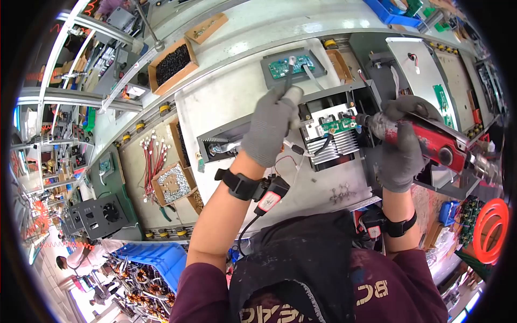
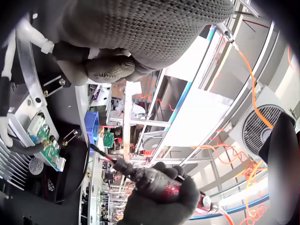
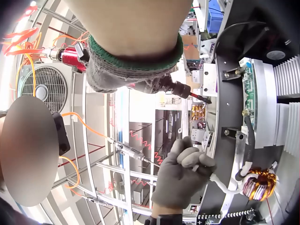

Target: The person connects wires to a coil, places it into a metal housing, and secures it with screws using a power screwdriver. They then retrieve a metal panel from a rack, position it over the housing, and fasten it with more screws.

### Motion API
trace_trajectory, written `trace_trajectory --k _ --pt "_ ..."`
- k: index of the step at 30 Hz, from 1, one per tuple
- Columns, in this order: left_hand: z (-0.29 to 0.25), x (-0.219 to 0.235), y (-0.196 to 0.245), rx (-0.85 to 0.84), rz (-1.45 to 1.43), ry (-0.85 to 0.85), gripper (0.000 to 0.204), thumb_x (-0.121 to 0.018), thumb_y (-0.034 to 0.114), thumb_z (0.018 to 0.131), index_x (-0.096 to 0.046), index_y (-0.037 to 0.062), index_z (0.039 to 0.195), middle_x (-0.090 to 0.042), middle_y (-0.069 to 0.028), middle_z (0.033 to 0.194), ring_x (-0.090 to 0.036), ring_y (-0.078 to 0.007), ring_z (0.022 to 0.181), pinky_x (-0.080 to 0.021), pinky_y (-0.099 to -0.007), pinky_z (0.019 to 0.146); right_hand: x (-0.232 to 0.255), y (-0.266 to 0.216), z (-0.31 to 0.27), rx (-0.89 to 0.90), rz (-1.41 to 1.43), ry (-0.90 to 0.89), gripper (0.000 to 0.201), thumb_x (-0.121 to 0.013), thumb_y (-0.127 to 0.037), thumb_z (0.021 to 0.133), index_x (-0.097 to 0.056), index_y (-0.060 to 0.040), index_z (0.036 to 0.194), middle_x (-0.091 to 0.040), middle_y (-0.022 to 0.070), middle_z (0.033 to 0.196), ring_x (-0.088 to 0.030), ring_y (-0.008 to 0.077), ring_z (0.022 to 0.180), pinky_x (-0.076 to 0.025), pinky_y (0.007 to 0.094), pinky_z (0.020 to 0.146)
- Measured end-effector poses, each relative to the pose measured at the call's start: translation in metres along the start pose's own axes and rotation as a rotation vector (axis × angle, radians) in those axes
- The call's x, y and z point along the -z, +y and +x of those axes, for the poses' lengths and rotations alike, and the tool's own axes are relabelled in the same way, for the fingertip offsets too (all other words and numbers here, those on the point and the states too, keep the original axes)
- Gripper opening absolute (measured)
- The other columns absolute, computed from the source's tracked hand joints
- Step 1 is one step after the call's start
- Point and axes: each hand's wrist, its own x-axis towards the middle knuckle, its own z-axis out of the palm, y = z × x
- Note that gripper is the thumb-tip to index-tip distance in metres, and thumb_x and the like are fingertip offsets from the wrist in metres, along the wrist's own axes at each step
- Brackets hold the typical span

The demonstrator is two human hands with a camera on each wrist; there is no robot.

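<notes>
My gloved left hand (image 1: 272, 126) is raised over the dark metal chassis (image 1: 229, 128), its fingers curled around a cable with a black sleeve (image 2: 70, 51). White cable (image 2: 33, 33) runs from that sleeve. My gloved right hand (image 1: 401, 156) grips a red power screwdriver (image 1: 439, 145) by its body. The screwdriver's thin bit (image 2: 99, 151) points toward the chassis. Inside the chassis sits a finned aluminium heat sink (image 1: 336, 151) bearing a small green circuit board (image 1: 338, 126). A copper-wound coil (image 3: 260, 184) with white leads appears in the right wrist view.
A grey plate with a green board (image 1: 280, 67) lies behind the chassis. Boxes hold black parts (image 1: 173, 65) and small metal hardware (image 1: 175, 183). Loose screws (image 1: 342, 194) are scattered in front. A white panel (image 1: 401, 54) stands at the back right. A blue bin (image 1: 153, 255) holds several coils.
</notes>
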Motion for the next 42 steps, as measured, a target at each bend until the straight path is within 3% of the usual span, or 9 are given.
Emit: trace_trajectory --k 8,12,14,16,22,30,32,38,42 --pt "-0.028 0.045 -0.007 -0.158 -0.081 -0.053 0.037 -0.049 0.028 0.095 -0.052 -0.0054 0.111 -0.05 -0.0027 0.072 -0.051 -0.0132 0.068 -0.044 -0.0275 0.068 -0.007 0.015 -0.009 -0.124 0.002 0.001 0.038 -0.058 0.0 0.077 -0.047 -0.0007 0.113 -0.058 0.0162 0.104 -0.062 0.0247 0.088 -0.051 0.0391 0.082" --pt "-0.043 0.071 -0.028 -0.362 0.199 0.25 0.025 -0.056 0.022 0.091 -0.058 0.0044 0.109 -0.061 -0.0063 0.083 -0.061 -0.0179 0.083 -0.046 -0.0292 0.074 0.014 0.008 -0.013 -0.222 -0.03 -0.057 0.041 -0.061 -0.007 0.079 -0.044 0.0009 0.116 -0.057 0.0156 0.105 -0.059 0.0265 0.095 -0.048 0.0414 0.088" --pt "-0.041 0.095 -0.028 -0.791 1.367 0.541 0.03 -0.063 0.017 0.081 -0.059 0.0108 0.11 -0.062 -0.0044 0.085 -0.061 -0.024 0.082 -0.047 -0.0358 0.077 0.02 0.005 -0.014 -0.19 -0.131 -0.033 0.041 -0.062 -0.011 0.079 -0.046 0.0012 0.115 -0.057 0.0145 0.104 -0.059 0.0258 0.095 -0.045 0.0414 0.091" --pt "-0.027 0.109 -0.034 -0.71 1.372 0.523 0.036 -0.067 0.017 0.074 -0.06 0.0163 0.109 -0.063 -0.0044 0.09 -0.061 -0.0283 0.084 -0.048 -0.0406 0.077 0.029 0.006 -0.014 -0.185 -0.138 -0.049 0.04 -0.062 -0.012 0.078 -0.048 0.0015 0.114 -0.058 0.0141 0.103 -0.059 0.0253 0.095 -0.045 0.0404 0.09" --pt "-0.012 0.12 -0.023 -0.189 1.538 -0.007 0.021 -0.052 0.017 0.086 -0.057 0.0153 0.106 -0.065 -0.0084 0.088 -0.063 -0.0311 0.081 -0.049 -0.042 0.07 0.022 -0.007 -0.02 -0.206 -0.103 -0.087 0.038 -0.06 -0.013 0.079 -0.049 0.0021 0.111 -0.056 0.0133 0.101 -0.057 0.0215 0.089 -0.044 0.0385 0.089" --pt "-0.076 0.117 -0.041 -0.126 1.444 -0.13 0.025 -0.054 0.013 0.08 -0.059 0.013 0.105 -0.064 -0.0114 0.098 -0.062 -0.0318 0.09 -0.048 -0.0429 0.078 0.049 -0.03 -0.034 -0.168 -0.23 -0.137 0.038 -0.066 -0.015 0.08 -0.046 -0.0019 0.109 -0.053 0.0121 0.098 -0.055 0.0211 0.082 -0.047 0.0397 0.083" --pt "-0.097 0.13 -0.052 -0.311 1.364 -0.108 0.031 -0.06 0.013 0.077 -0.059 0.0122 0.107 -0.063 -0.0093 0.102 -0.06 -0.0299 0.094 -0.047 -0.0398 0.082 0.057 -0.029 -0.029 -0.174 -0.218 -0.191 0.038 -0.067 -0.014 0.078 -0.048 -0.002 0.108 -0.053 0.0123 0.101 -0.056 0.0208 0.081 -0.048 0.0388 0.081" --pt "-0.143 0.119 -0.076 0.07 0.87 0.446 0.047 -0.057 0.003 0.071 -0.054 0.0073 0.118 -0.059 -0.0115 0.113 -0.059 -0.0286 0.099 -0.052 -0.0357 0.078 0.099 -0.033 -0.017 -0.688 -0.639 -0.104 0.036 -0.06 -0.004 0.072 -0.051 0.0022 0.107 -0.055 0.0134 0.109 -0.058 0.0176 0.083 -0.048 0.0306 0.077" --pt "-0.14 0.115 -0.103 -0.04 0.636 0.596 0.042 -0.048 -0.006 0.073 -0.055 -0.0003 0.115 -0.062 -0.0132 0.107 -0.065 -0.0192 0.088 -0.053 -0.0298 0.076 0.116 -0.025 -0.011 -1.018 -0.563 -0.096 0.026 -0.058 0.0 0.071 -0.057 0.004 0.097 -0.059 0.0116 0.097 -0.059 0.0161 0.077 -0.049 0.0292 0.068"
